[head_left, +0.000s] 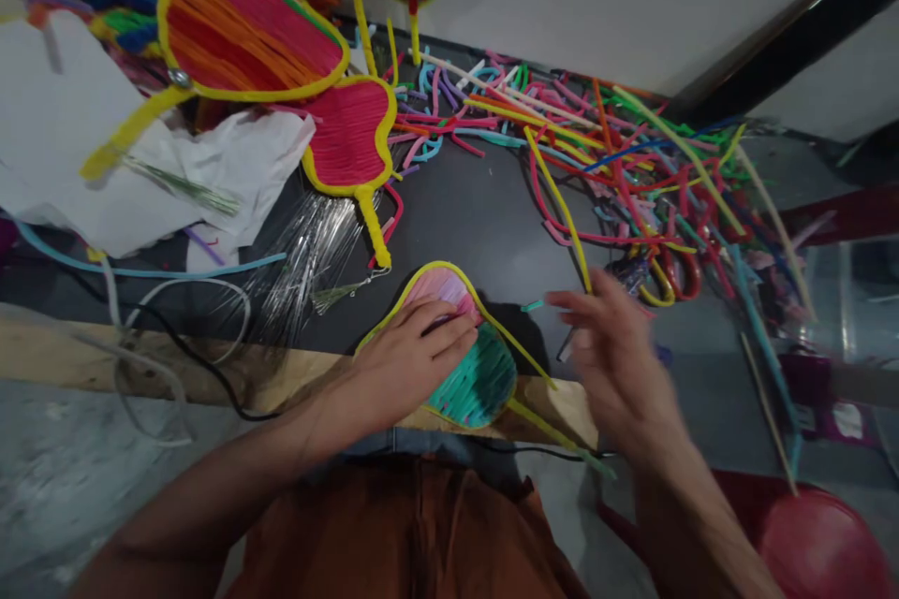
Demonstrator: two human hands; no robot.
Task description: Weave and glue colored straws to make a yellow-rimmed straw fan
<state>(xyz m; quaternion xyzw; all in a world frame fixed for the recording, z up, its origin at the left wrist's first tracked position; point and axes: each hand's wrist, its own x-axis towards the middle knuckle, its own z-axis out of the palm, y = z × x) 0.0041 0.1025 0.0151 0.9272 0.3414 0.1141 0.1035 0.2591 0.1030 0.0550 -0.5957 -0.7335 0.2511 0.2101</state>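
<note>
My left hand (421,337) lies flat, fingers stretched out, on a fan-shaped panel of pipe cleaners (474,379). The panel is pink and lilac at the top and teal below, edged in yellow. A loose yellow end runs off its right side, and a yellow-green stem points to the lower right. Slightly blurred, my right hand (611,346) is raised to the right of the panel with its fingers apart. The lower end of a yellow pipe cleaner (562,197) meets its fingertips; whether they touch is unclear. Scissors (674,276) with yellow and red handles lie just beyond.
Finished pipe-cleaner fans, one red and orange (253,28) and one pink (351,136), lie at the back left by white paper (70,140). Loose pipe cleaners (506,98) pile up at the back right. Silvery wires (302,243) and a cable (211,370) lie left; a red stool (821,543) stands lower right.
</note>
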